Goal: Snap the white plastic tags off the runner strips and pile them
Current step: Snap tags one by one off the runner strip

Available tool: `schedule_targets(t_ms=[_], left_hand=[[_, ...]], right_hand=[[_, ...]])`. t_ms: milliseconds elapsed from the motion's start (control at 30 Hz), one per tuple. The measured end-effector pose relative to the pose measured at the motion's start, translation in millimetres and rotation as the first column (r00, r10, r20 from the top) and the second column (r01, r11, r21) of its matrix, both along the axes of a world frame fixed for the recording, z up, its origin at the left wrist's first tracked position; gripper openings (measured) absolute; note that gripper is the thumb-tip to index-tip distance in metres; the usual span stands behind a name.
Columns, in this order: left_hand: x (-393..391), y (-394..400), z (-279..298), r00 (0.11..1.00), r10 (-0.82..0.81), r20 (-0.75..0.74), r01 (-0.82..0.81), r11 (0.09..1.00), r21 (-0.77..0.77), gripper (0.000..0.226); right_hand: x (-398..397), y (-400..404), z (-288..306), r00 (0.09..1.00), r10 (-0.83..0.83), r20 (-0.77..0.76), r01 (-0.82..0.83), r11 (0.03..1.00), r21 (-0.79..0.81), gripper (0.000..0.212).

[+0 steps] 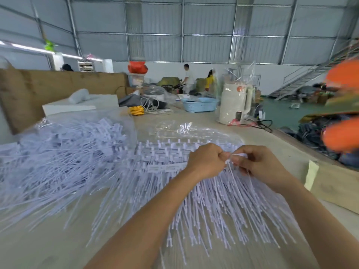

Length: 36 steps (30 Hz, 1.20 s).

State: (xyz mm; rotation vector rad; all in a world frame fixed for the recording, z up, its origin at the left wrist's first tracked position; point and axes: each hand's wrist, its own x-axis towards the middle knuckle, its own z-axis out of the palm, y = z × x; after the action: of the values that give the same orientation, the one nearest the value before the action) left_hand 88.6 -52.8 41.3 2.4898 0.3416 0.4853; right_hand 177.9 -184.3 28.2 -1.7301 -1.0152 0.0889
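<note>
Clear bag (58, 121) holds loose tags (58, 162); blue basket (200, 105) beyond. Left hand (206, 162) and right hand (260, 166) pinch one tag (229, 162) above the runner strips (165, 152).

no legible text, labels blurred beyond reading

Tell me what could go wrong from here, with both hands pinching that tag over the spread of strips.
1. The left hand and right hand pinch one white tag close together; a hard snap could fling it away from the loose tag pile.
2. The runner strips fan out untidily under the wrists, so the long tails might snag and drag.
</note>
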Motion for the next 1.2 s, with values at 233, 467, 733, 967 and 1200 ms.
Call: schedule_targets(t_ms=[233,467,733,967,1200], left_hand=[[-0.6,4.4,2.6,0.999,-0.023,0.03,0.027,0.993,-0.118,0.051],[-3.9,7.4,7.1,0.998,-0.047,0.04,0.056,0.962,-0.266,0.053],[-11.5,12.1,13.8,0.996,-0.068,0.054,0.084,0.91,-0.405,0.036],[-19.4,22.2,22.2,0.978,-0.21,-0.012,0.194,0.922,-0.335,0.029],[-30.1,24.5,25.7,0.952,-0.251,-0.175,0.215,0.956,-0.199,0.043]], right_hand=[[-1.2,4.9,-0.7,0.996,-0.024,0.081,0.021,0.999,0.041,0.011],[-6.3,6.2,-0.1,0.991,-0.013,0.136,0.003,0.997,0.072,0.013],[15.4,-10.5,-4.6,0.976,-0.195,0.097,0.171,0.963,0.208,0.022],[22.4,-26.7,11.4,0.937,-0.135,-0.324,0.278,0.847,0.454,0.021],[-5.8,-21.4,30.4,0.926,0.124,-0.356,0.081,0.857,0.51,0.03]])
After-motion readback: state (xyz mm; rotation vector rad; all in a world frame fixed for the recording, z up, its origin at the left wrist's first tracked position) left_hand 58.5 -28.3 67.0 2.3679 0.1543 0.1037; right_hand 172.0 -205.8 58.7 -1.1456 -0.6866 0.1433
